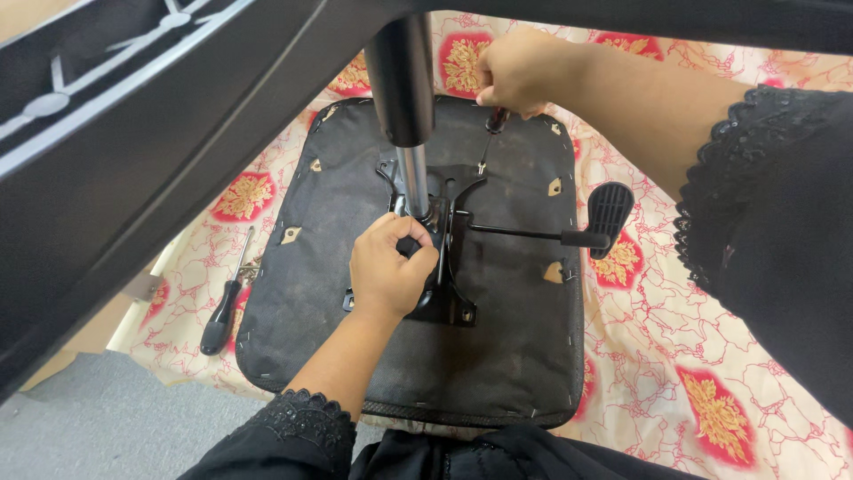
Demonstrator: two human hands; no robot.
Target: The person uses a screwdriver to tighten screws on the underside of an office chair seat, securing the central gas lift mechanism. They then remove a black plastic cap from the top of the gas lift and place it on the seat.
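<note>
Sleeves of black lace frame the view as a person works on an upturned office chair seat (pixel 498 347) that lies flat on a red-and-cream patterned cloth (pixel 711 373). Nearest, the left hand (pixel 389 267) is curled tight around the base of the chrome gas cylinder (pixel 410 182), where it enters the black metal mechanism plate (pixel 449 267) bolted at the seat's middle. A lever with a ribbed paddle (pixel 609 212) juts toward the right. Farther off, the right hand (pixel 514 71) is fisted around a screwdriver (pixel 489 142), tip down on the plate's far edge. A second, black-handled screwdriver (pixel 222 311) lies on the cloth beside the seat. The assembly looks heavy and rigid; the smooth column seems slippery, so the plate or seat rim appears the surer hold.
</note>
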